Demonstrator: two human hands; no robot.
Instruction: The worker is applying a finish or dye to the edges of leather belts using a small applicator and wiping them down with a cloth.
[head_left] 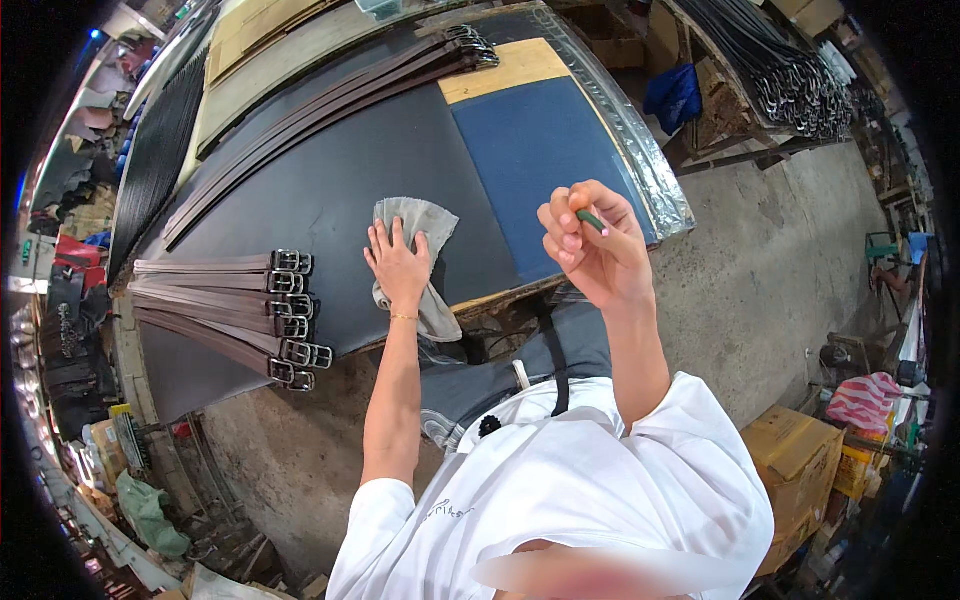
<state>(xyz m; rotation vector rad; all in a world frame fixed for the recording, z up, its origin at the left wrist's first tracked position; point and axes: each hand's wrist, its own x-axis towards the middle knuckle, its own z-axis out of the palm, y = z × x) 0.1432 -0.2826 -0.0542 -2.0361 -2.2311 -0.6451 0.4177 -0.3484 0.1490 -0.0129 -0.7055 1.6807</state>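
My left hand [400,265] lies flat with fingers spread on a grey cloth [436,222] at the table's front edge; part of the cloth hangs over that edge. Raised in front of me, off the table, my right hand [598,243] is closed around a small dark green stick [591,220], whose exact kind I cannot make out. To the left of the cloth, a fanned group of brown belts [215,300] rests on the table with its buckles [292,308] toward the cloth.
The dark table top [340,190] carries a long bundle of brown belts [330,110] at the back and a blue sheet [540,150] at right. Black straps with metal buckles [800,95] hang over a stand at far right. A cardboard box [790,470] sits on the floor behind my right side.
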